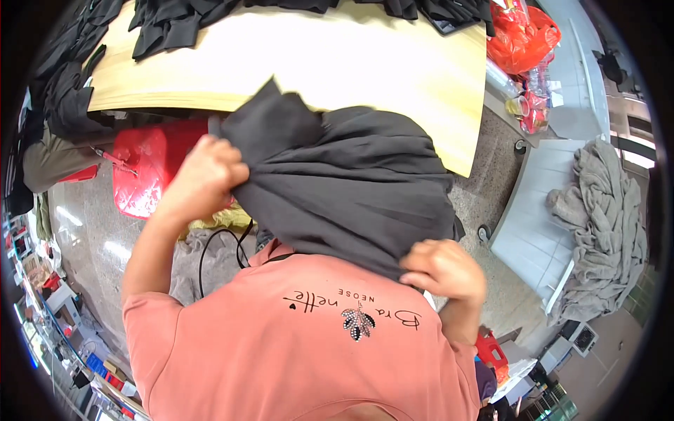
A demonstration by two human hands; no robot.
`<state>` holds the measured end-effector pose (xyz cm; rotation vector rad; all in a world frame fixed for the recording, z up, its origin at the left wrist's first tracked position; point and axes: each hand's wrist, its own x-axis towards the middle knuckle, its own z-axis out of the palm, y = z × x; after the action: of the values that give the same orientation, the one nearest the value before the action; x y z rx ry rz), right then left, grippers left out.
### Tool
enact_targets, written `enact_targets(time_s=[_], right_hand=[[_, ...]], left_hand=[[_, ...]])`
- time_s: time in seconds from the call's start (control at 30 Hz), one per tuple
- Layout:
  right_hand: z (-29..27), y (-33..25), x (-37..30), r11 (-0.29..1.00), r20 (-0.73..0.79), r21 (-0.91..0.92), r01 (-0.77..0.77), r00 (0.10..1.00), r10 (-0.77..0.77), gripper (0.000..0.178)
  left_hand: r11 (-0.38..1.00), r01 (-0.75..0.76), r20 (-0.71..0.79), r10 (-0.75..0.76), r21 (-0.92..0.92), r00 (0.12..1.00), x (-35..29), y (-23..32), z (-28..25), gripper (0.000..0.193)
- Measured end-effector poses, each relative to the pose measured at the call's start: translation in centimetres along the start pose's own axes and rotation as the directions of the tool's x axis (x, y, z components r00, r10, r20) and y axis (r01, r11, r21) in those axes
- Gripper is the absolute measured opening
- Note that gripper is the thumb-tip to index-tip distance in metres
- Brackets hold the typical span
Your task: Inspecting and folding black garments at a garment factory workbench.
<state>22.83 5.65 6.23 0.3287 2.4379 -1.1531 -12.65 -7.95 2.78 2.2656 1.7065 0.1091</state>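
A black garment (351, 189) is stretched in folds between my two hands, in front of my chest. Its far part overlaps the near edge of the wooden table (393, 63). My left hand (213, 172) is closed on the garment's left side, where a corner of the cloth sticks up past the fist. Lower and closer to my body, my right hand (442, 266) grips the near right edge. What kind of garment it is cannot be made out.
Black garments (179, 24) lie along the table's far side, with more piled at left (67, 98). A red plastic stool (133, 196) stands left under the table edge. At right are a red plastic bag (523, 42) and grey cloth (600, 217) on a wheeled white cart (526, 217).
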Motion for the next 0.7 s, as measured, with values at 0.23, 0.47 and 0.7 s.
enact_targets(time_s=[0.23,0.47,0.7], right_hand=[[-0.4,1.8,4.6,0.996,-0.816,0.053,-0.074,0.571,0.085,0.026],[0.6,4.8,10.7,0.913,-0.874,-0.319,-0.254,0.451,-0.179,0.026],[5.6,3.7,8.1,0.918,-0.78,-0.396,-0.021,0.535,-0.324,0.019]], left_hand=[[0.863,0.164,-0.096,-0.236,-0.477,0.967,-0.7,2.0,2.8,0.017],[0.907,0.217,-0.417,-0.365,-0.361,0.832,6.0,2.6,6.4,0.038],[0.916,0.124,-0.53,-0.326,-0.381,0.783,5.7,3.1,8.6,0.033]])
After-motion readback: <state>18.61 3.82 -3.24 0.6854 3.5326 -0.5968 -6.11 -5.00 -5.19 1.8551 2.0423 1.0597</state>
